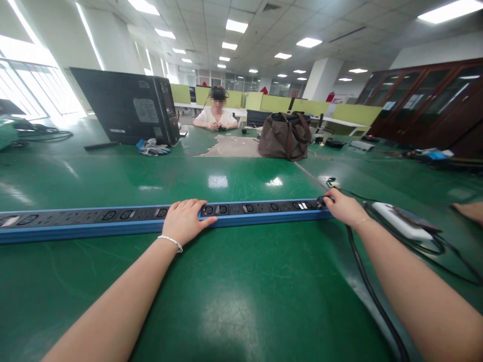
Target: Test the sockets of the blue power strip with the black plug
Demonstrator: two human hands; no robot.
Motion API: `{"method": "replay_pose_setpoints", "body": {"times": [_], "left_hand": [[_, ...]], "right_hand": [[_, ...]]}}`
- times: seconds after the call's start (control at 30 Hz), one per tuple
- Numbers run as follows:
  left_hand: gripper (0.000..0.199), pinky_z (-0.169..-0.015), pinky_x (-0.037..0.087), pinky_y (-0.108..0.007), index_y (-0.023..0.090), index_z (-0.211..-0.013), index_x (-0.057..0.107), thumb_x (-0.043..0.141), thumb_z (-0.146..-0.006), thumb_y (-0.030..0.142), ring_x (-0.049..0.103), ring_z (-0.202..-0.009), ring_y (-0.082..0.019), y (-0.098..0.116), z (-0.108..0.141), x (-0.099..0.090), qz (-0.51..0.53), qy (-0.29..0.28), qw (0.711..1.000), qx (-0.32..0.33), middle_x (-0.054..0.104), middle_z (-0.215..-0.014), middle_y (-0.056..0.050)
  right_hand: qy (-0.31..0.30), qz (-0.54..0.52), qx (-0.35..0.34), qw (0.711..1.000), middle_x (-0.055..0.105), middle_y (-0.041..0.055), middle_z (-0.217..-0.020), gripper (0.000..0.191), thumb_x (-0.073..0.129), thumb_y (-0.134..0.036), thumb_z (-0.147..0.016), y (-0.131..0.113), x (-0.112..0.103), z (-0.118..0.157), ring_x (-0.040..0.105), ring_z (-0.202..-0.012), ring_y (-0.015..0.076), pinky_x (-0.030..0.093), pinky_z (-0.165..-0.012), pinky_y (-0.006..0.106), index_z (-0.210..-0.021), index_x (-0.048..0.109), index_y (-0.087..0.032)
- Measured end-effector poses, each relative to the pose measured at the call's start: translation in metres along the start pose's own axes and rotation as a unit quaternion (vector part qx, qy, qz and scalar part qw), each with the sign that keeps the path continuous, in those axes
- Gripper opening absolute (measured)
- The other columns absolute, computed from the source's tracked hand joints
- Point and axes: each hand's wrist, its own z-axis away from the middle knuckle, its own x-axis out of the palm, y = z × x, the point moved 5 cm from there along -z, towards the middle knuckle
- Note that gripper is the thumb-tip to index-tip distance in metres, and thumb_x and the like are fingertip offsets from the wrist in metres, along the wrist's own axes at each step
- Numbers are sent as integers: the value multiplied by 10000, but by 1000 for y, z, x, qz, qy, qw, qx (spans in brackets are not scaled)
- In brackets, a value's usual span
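Note:
A long blue power strip (241, 221) with a row of black sockets lies across the green table. My left hand (183, 218) rests on its middle, fingers closed over the far edge and thumb along the near side. At the strip's right end my right hand (341, 207) pinches a round black cable end (320, 201); the fingers partly hide it, so whether it is plugged in or fixed there I cannot tell. From beneath that hand a thick black cable (364, 274) runs down toward the table's near edge.
Right of my right hand lie a white adapter-like box (402, 221) and thin dark cables. Further back stand a black computer case (124, 108), grey-blue gloves (153, 147) and a brown bag (285, 136). A person (217, 115) sits opposite; another person's hand (470, 212) shows at far right.

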Motion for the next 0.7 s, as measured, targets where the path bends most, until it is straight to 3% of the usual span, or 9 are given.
{"method": "replay_pose_setpoints", "body": {"times": [0.7], "left_hand": [[627,-926,333,-393,220,-1163,550,365,-763,666,512,-1079,-251,0,-1,0,1,0,1000,6,600,-1159,-74]], "right_hand": [[-7,9,-4,1000,651,122,-833,375,306,-394,-852,-5,13,7,611,-724,247,411,-617,314,-1081,517,-185]]}}
